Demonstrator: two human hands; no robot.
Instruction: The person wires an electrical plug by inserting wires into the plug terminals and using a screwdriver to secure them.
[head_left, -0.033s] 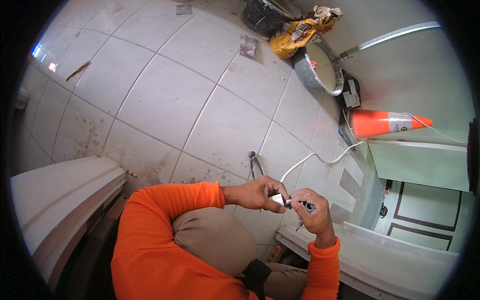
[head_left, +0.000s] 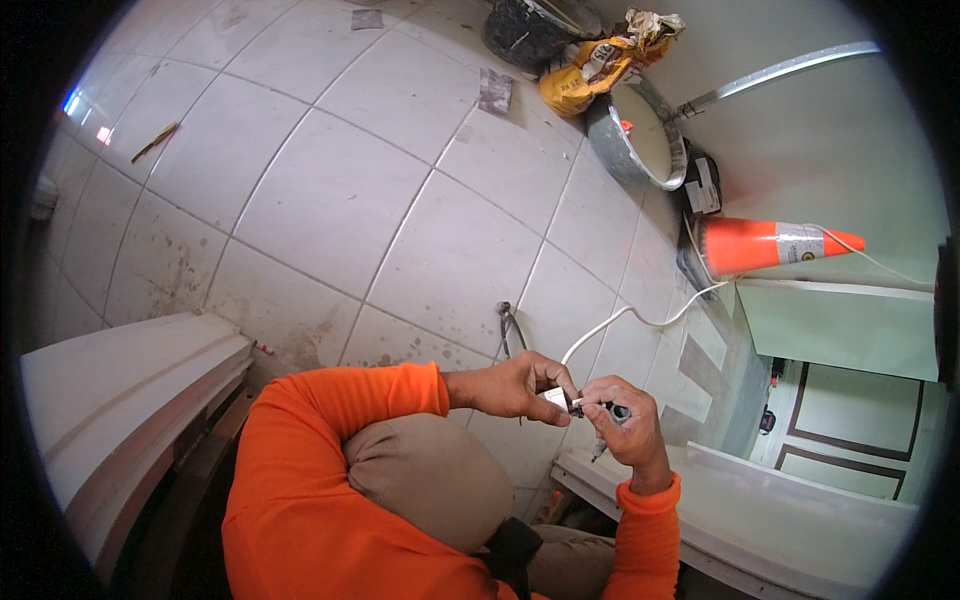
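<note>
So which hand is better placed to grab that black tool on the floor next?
Probably the left hand: in this view the black tool lies just beyond it. The right hand is farther off, holding a grey tool. Both hands look busy, though.

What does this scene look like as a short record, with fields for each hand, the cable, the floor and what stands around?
Left hand: fingers on a small white piece
Right hand: holds a slim grey object, exact kind unclear; fingertips close to the left hand's
White cable: runs from near the hands toward the cone
Floor: pale tiles; a dark-handled tool lies beyond the left hand
Surroundings: orange cone at right; grey bucket and yellow bag farther off
</note>
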